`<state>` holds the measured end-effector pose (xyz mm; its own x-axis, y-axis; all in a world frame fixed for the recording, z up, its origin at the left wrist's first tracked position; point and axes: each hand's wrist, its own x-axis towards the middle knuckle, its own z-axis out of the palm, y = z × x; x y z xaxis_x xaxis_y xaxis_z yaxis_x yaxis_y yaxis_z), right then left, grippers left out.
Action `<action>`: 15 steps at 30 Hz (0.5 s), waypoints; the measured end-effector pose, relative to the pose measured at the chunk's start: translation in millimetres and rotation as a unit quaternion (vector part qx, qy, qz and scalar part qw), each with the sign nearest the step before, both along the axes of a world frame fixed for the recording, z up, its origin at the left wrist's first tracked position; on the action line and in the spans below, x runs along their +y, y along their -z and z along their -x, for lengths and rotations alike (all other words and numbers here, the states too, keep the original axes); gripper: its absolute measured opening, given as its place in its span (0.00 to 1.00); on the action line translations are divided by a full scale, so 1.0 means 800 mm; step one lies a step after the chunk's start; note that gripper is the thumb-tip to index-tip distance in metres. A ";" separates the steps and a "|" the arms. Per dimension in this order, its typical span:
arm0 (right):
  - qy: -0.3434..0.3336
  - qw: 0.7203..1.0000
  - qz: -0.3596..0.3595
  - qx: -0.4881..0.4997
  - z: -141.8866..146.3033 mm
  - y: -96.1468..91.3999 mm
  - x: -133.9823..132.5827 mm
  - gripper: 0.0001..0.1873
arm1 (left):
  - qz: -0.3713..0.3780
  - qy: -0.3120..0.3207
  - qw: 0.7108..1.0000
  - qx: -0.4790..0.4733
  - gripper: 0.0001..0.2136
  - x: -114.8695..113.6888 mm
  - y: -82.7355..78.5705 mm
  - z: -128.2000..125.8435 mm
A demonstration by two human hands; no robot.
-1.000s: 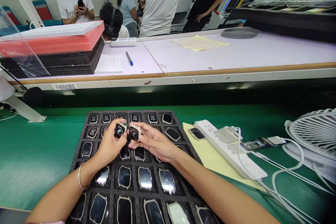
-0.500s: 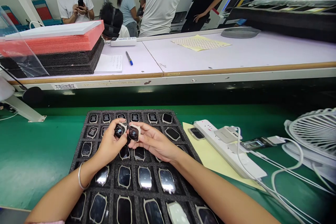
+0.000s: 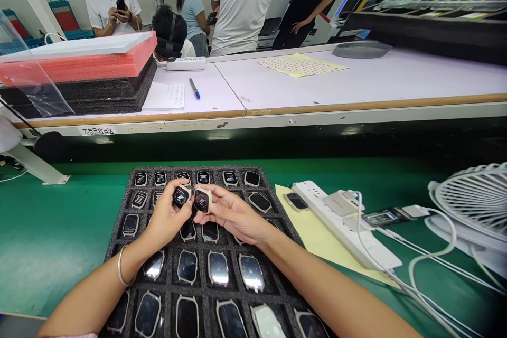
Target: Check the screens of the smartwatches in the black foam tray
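My left hand is closed around a white smartwatch body with a lit screen. My right hand pinches a second white smartwatch body, also lit, held side by side with the first. Both hands hover over a black foam tray whose pockets hold several watch bodies, some with lit screens in the far rows, dark glossy ones nearer me. A silver bangle circles my left wrist.
A white power strip with plugs and cables lies right of the tray on yellow paper. A white fan sits far right. Behind, a raised white bench carries stacked foam sheets, a pen, papers. Several people stand beyond.
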<state>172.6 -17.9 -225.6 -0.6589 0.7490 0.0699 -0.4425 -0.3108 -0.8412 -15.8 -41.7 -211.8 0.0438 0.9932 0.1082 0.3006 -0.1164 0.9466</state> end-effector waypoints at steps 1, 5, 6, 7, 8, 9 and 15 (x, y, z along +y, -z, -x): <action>0.000 1.000 0.001 0.002 0.000 0.000 0.000 0.27 | 0.000 0.000 1.000 0.000 0.21 0.000 0.000 0.000; -0.005 1.000 0.002 0.014 0.000 -0.001 -0.001 0.24 | -0.005 0.011 1.000 -0.013 0.20 0.000 0.000 0.000; -0.004 1.000 0.004 0.012 0.000 -0.001 -0.001 0.24 | -0.006 0.012 1.000 -0.024 0.19 0.001 0.000 0.000; 0.000 1.000 0.009 0.008 0.000 -0.001 -0.001 0.25 | -0.006 0.010 0.999 -0.040 0.19 0.002 0.000 -0.001; 0.006 1.000 0.017 0.003 0.001 -0.001 0.000 0.26 | -0.001 0.008 0.998 -0.061 0.19 0.003 -0.001 -0.001; 0.014 0.999 0.030 -0.001 0.001 -0.001 0.001 0.26 | 0.013 0.006 0.996 -0.087 0.20 0.004 -0.002 -0.001; 0.071 0.991 0.113 -0.005 0.002 0.006 0.010 0.24 | 0.153 0.014 0.956 -0.250 0.34 0.007 -0.007 -0.002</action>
